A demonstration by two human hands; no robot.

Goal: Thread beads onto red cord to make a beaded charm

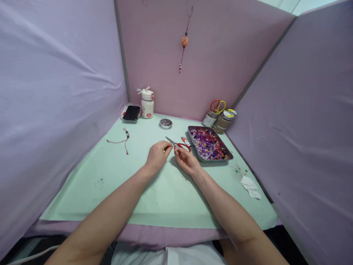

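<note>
The left hand [158, 156] and right hand [188, 161] sit close together over the middle of the surface [165, 195], fingers [179, 154] pinched; whether they grasp anything tiny I cannot tell. Red-handled scissors [175, 144] lie just beyond, toward the back edge, the bead tray [211, 161] near the right edge

room on the left, crowding on the right

a broad lane of green tabletop [116, 187] runs from the left hand [157, 154] to a knotted cord [127, 136]. just past both hands, scissors [175, 144] and a small tube [185, 141] narrow the way; the bead tray [196, 155] blocks the right hand [187, 161] on its outer side, two jars [223, 124] behind it. a gap between round dish [166, 124] and tray leads to the pink back wall [162, 66]; between the forearms [220, 195], passage is free.
</note>
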